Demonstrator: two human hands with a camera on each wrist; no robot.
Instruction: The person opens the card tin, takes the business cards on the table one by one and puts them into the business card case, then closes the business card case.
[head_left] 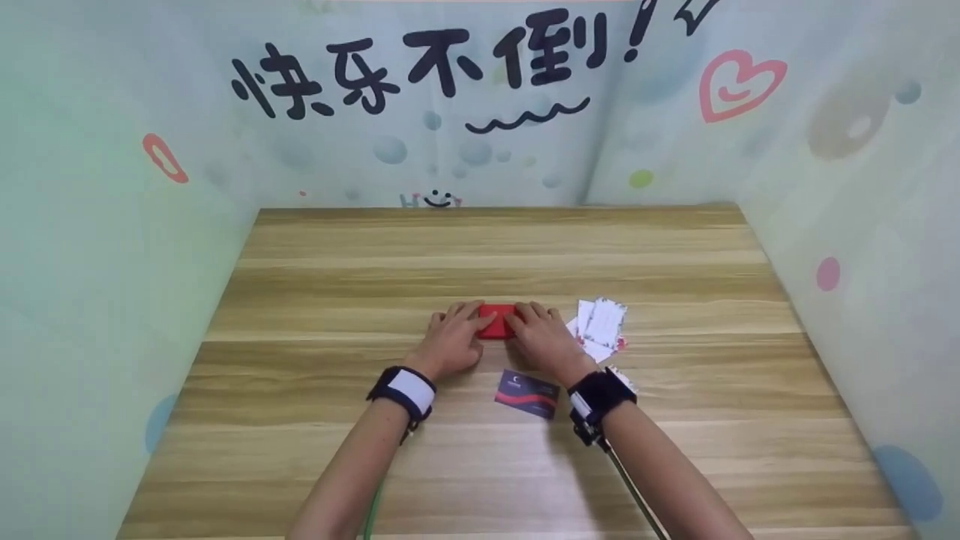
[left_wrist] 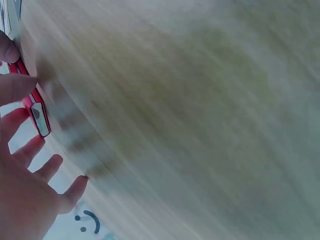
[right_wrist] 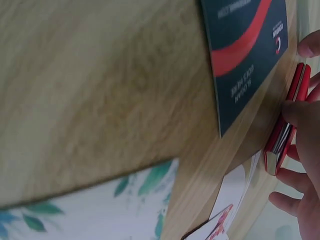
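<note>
A red card case lies flat on the table between both hands. At its left end, my left hand holds it with the thumb at the near edge and the fingers on the far side. My right hand grips the other end in the same way, thumb nearest me. In the right wrist view, the edges of cards show inside the case, between its two red covers. The left wrist view shows the end of the case beside the left fingers, with their tips spread.
A dark navy business card with a red wave lies near the right wrist. Several white cards with floral borders are piled right of the right hand. Another floral card is partly under the right wrist. Printed cloth walls surround the wooden table.
</note>
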